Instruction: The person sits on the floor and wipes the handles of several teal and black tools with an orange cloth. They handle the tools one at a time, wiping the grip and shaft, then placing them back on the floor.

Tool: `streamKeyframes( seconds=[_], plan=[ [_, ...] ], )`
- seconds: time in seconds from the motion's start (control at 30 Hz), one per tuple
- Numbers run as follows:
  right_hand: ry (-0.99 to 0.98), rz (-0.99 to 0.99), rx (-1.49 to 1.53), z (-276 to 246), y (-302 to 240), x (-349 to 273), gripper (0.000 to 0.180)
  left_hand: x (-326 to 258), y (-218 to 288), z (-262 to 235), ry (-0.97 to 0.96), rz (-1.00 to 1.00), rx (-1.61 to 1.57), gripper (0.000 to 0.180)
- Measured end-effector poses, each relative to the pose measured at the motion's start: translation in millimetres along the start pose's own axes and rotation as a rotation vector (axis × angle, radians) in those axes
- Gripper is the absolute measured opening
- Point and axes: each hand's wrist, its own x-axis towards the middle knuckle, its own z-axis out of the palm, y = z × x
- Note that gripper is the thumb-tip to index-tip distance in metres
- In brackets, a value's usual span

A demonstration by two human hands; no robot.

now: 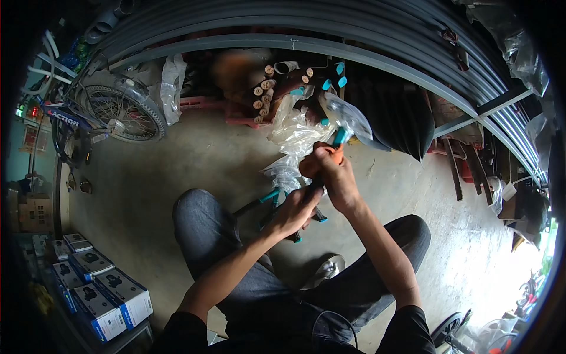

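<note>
While our left hand [295, 211] gripped the dark shaft [316, 182], fingers closed, our right hand [338, 179] clasped the orange piece [308, 168], a two-handed step seemingly needing steadiness next.

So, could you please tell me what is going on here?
A person sits with knees apart, working with both hands. The left grip is closed on a dark handle; the right grip is on an orange piece just beyond it. Exactly what the item is stays unclear. Nearby are teal-and-black handles and clear plastic.
</note>
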Motion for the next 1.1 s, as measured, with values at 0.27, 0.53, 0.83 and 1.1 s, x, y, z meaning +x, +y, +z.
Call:
streamKeyframes(
  seconds=[0.27, 0.53, 0.83, 1.1],
  plan=[
    [0.029, 0.030, 0.066, -6, 4, 13, 0.024, 5, -12, -8, 0.077, 0.099, 0.165, 0.036],
    [0.133, -0.117, 0.065, -22, -1, 26, 0.022, 11, -22, -6, 0.157, 0.429, 0.543, 0.033],
    [0.025, -0.058, 0.069, -10, -14, 22, 0.020, 5, -10, -9, 0.067, 0.067, 0.245, 0.035],
    [-0.051, 0.053, -0.027, -4, 11, 10, 0.026, 15, -10, -12, 0.074, 0.101, 0.244, 0.031]
  ],
)
